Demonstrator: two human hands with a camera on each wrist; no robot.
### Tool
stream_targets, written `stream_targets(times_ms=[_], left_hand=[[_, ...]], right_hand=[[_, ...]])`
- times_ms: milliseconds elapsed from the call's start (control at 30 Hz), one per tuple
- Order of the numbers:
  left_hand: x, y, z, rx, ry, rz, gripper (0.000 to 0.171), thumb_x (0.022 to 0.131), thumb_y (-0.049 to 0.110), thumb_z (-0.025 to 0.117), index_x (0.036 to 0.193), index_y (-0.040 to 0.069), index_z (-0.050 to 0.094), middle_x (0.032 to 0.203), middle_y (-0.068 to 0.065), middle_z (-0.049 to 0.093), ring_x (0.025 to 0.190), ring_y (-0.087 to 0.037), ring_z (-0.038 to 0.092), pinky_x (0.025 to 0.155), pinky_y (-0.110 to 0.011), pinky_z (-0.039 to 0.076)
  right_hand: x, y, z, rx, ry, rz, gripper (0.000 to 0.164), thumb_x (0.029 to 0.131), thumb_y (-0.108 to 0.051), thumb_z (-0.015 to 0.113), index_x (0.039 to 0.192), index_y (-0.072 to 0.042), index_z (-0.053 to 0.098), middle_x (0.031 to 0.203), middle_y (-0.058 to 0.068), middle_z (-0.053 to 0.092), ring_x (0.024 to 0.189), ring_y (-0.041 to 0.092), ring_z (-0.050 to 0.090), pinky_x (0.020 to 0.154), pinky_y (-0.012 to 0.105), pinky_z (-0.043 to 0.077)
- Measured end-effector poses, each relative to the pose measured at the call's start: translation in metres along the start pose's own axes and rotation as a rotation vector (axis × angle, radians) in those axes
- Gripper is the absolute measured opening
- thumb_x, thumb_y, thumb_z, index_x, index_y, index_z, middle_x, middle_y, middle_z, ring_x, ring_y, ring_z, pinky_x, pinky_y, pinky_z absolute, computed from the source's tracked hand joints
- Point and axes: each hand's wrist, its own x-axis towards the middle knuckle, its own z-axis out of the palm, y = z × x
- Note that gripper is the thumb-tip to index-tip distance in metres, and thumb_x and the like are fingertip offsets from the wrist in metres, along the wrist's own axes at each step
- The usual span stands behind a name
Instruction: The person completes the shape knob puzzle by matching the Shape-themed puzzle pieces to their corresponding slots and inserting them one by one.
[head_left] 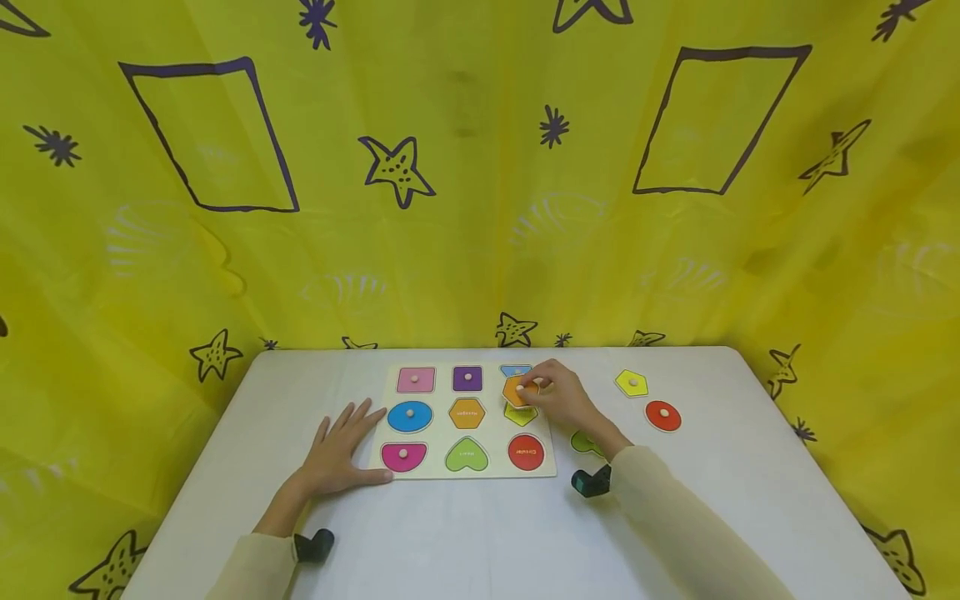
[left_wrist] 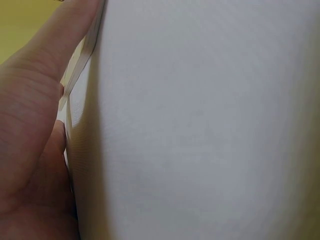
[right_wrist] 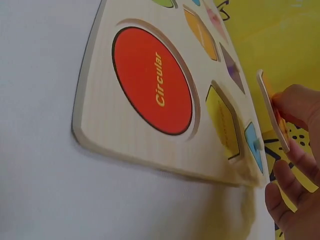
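Observation:
My right hand (head_left: pixel 561 395) pinches the knob of an orange hexagon puzzle piece (head_left: pixel 513 392). In the right wrist view the piece (right_wrist: pixel 273 111) is raised above the wooden shape board (right_wrist: pixel 135 153), near the yellow pentagon recess (right_wrist: pixel 223 122). On the board, the orange hexagon recess (head_left: pixel 467 413), green heart recess (head_left: pixel 467 455) and red circle recess (head_left: pixel 527 452) show their printed bottoms. Several knobbed pieces sit in their places, among them a blue oval (head_left: pixel 410 417) and a purple square (head_left: pixel 467 378). With fingers spread, my left hand (head_left: pixel 337 454) rests at the board's left edge.
To the right of the board lie a yellow pentagon piece (head_left: pixel 632 383), a red circle piece (head_left: pixel 663 416) and a green piece (head_left: pixel 586 443) partly hidden by the right forearm. A yellow patterned curtain (head_left: pixel 465 250) hangs behind the white table (head_left: pixel 465 542).

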Motion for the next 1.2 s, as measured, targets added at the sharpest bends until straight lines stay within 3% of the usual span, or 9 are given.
stream_targets(times_ms=[233, 700, 900, 1200], left_hand=[[-0.001, 0.002, -0.002, 0.001, -0.004, 0.011, 0.107, 0.072, 0.066, 0.081, 0.159, 0.016, 0.041, 0.167, -0.018, 0.027, 0.154, -0.046, 0.013, 0.118, -0.074, 0.001], [-0.002, 0.003, -0.003, -0.008, 0.011, 0.033, 0.107, 0.071, 0.064, 0.082, 0.157, 0.014, 0.042, 0.165, -0.021, 0.029, 0.152, -0.049, 0.015, 0.117, -0.076, 0.003], [-0.001, 0.001, 0.000, -0.010, -0.003, 0.015, 0.108, 0.072, 0.065, 0.081, 0.159, 0.016, 0.040, 0.167, -0.019, 0.027, 0.154, -0.046, 0.013, 0.118, -0.073, 0.001], [0.000, 0.001, -0.002, -0.003, -0.006, 0.016, 0.107, 0.073, 0.065, 0.081, 0.159, 0.016, 0.040, 0.167, -0.019, 0.027, 0.153, -0.047, 0.013, 0.118, -0.074, 0.001]], right_hand=[[0.005, -0.015, 0.016, 0.027, -0.009, -0.046, 0.007, 0.091, -0.021, 0.080, 0.095, -0.016, 0.080, 0.110, 0.004, 0.064, 0.104, 0.026, 0.058, 0.091, 0.043, 0.053], [0.006, -0.029, 0.046, 0.071, 0.038, -0.016, 0.006, 0.090, -0.017, 0.081, 0.095, -0.015, 0.081, 0.105, 0.003, 0.060, 0.097, 0.025, 0.053, 0.083, 0.036, 0.049], [0.008, -0.032, 0.061, 0.021, 0.072, -0.060, 0.004, 0.088, -0.013, 0.082, 0.091, -0.011, 0.081, 0.095, 0.003, 0.064, 0.085, 0.021, 0.051, 0.073, 0.032, 0.045], [0.008, -0.036, 0.077, -0.036, 0.108, -0.093, 0.004, 0.085, -0.014, 0.082, 0.088, -0.011, 0.081, 0.097, 0.005, 0.066, 0.084, 0.020, 0.052, 0.072, 0.032, 0.046]])
